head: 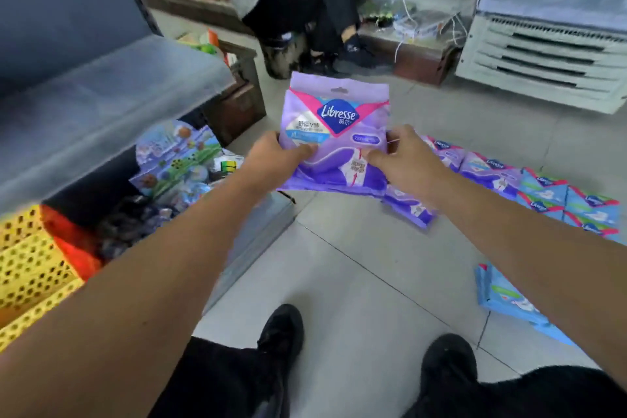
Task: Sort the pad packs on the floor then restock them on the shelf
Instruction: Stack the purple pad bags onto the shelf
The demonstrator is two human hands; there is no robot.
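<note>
A purple Libresse pad pack (334, 119) stands upright above the floor, held from both sides. My left hand (274, 154) grips its lower left edge with the thumb on the front. My right hand (403, 159) pinches its lower right edge. More purple packs (475, 163) lie in a row on the tiles to the right, and one purple pack (410, 209) lies under my right wrist. Blue packs (576, 205) lie further right, and another blue pile (509, 299) rests nearer my right arm. The grey shelf (101, 105) runs along the left.
Colourful toy packs (176, 163) fill the low shelf on the left, beside a yellow perforated basket (30, 265). A seated person (305, 3) is straight ahead, a white cooler grille (549, 58) at the right. My black shoes (281, 332) stand on the grey tiles.
</note>
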